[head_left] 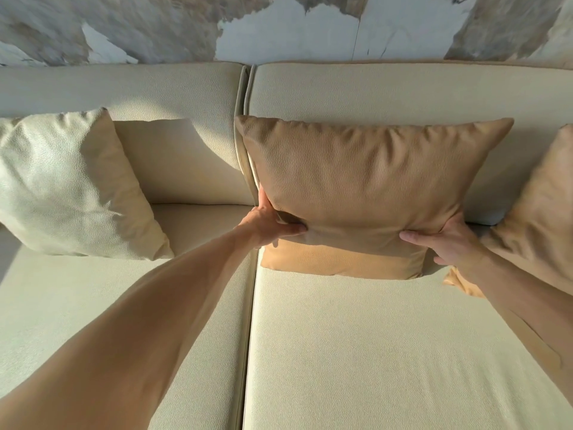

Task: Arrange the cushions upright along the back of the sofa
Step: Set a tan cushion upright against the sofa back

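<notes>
Cream leather seat cushions (pixel 372 352) lie nearest. Beyond them the left hand (pixel 266 220) and right hand (pixel 449 243) each close their grip on a lower corner of the tan cushion (pixel 356 187), thumbs in front, pinching it upright against the sofa backrest (pixel 403 91). A cream cushion (pixel 68 187) leans at left, another tan cushion (pixel 539 212) at right. A marbled wall (pixel 279 26) rises behind.

The left hand's (pixel 273 223) fingers go behind the tan cushion (pixel 356 187), out of sight; so do the right hand's (pixel 449 242) fingertips at its other lower corner. Right of that grip, a second tan cushion (pixel 539 212) is cut by the picture's edge. Far left, the cream cushion (pixel 68 187) is cut too. Both forearms leave the frame.
</notes>
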Action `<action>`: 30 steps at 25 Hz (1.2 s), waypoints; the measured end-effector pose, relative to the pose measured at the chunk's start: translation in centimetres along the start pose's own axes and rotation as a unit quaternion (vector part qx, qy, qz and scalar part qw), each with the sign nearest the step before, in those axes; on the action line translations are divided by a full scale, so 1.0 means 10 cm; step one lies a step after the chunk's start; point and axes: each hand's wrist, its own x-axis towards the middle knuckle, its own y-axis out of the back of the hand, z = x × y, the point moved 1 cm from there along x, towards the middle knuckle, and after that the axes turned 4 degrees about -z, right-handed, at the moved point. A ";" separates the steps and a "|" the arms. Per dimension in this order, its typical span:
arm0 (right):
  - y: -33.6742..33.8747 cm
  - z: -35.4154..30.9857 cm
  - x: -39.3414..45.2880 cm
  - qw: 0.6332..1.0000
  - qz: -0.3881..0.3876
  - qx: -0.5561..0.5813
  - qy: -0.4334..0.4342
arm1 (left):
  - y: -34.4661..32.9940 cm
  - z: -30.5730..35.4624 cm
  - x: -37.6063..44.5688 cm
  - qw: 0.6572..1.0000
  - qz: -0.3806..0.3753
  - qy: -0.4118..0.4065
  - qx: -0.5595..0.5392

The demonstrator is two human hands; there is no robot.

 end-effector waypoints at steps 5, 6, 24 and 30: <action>-0.01 0.08 -0.09 0.993 0.062 -0.100 0.015 | -0.01 0.04 -0.11 1.000 0.014 0.024 -0.009; 0.00 0.10 -0.12 0.992 0.063 -0.108 0.016 | -0.01 0.03 -0.12 0.999 0.024 0.020 -0.012; 0.15 -0.47 -0.93 0.963 0.009 -0.252 0.095 | 0.33 0.29 -0.85 0.996 0.019 -0.075 0.041; 0.39 -1.04 -1.91 0.893 0.051 -0.438 0.087 | 0.76 0.65 -1.88 0.989 0.028 -0.130 0.068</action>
